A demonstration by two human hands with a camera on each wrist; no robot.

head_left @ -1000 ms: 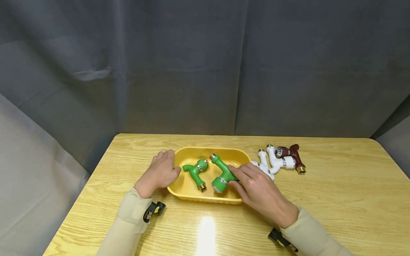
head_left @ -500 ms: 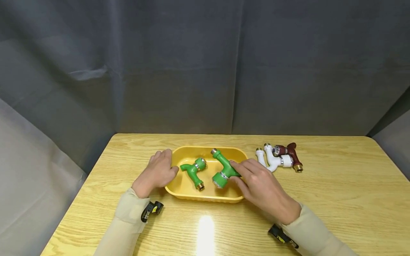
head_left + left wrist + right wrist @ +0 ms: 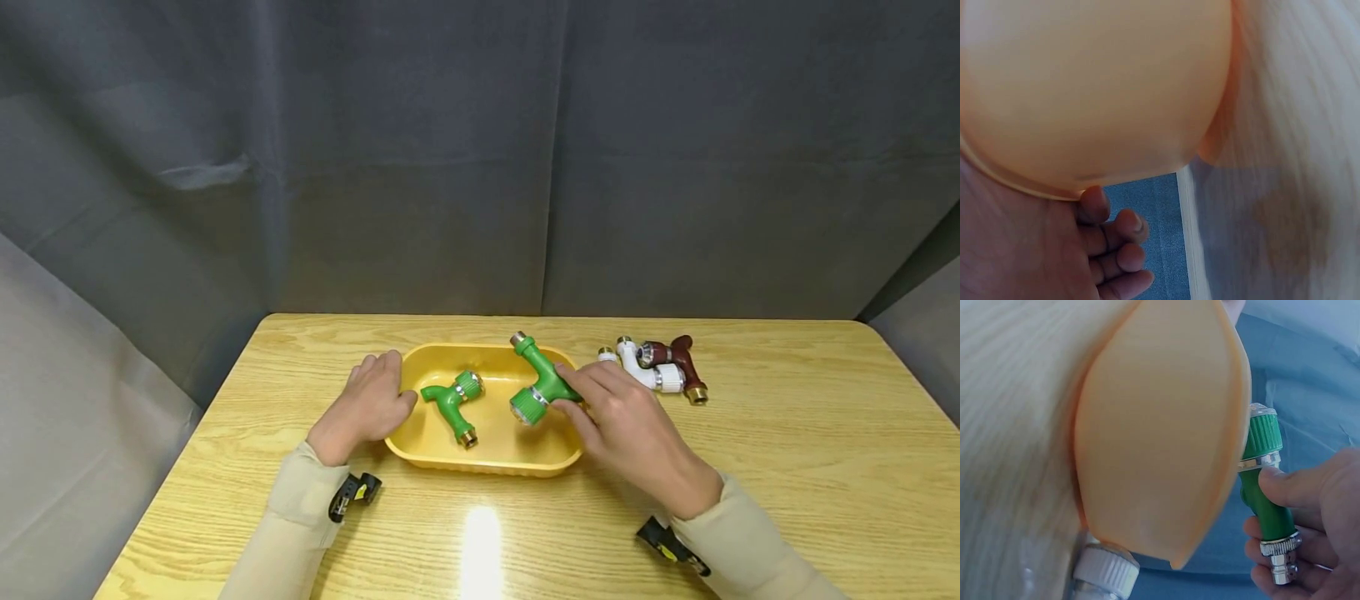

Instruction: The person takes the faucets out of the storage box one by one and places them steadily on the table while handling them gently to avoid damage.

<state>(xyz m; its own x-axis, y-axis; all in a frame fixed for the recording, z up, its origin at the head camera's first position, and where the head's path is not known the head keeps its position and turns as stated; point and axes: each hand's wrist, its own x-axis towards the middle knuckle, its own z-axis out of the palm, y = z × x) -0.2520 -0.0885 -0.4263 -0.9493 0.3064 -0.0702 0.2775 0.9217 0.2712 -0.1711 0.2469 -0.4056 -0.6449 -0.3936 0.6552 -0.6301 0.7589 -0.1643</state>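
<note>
My right hand (image 3: 626, 421) pinches a green tap (image 3: 547, 379) between thumb and fingers, above the right side of a yellow plastic tub (image 3: 480, 463). In the right wrist view the green tap (image 3: 1267, 506) shows its ribbed knob up and a metal threaded end down, beyond the tub's rim. A second green tap (image 3: 453, 408) with a brass end lies on the tub floor. My left hand (image 3: 367, 404) grips the tub's left end, thumb at the rim; in the left wrist view its curled fingers (image 3: 1125, 259) show just below the rim.
Right of the tub lie white taps (image 3: 637, 364), partly behind my right hand, and a dark red tap (image 3: 684, 362) against them. All rest on the wood-grain table (image 3: 780, 450). A dark grey curtain (image 3: 420, 167) hangs along the table's back edge.
My right hand has raised the green tap and shifted it right and away from me, toward the tub's right end. The left hand stays on the tub.
</note>
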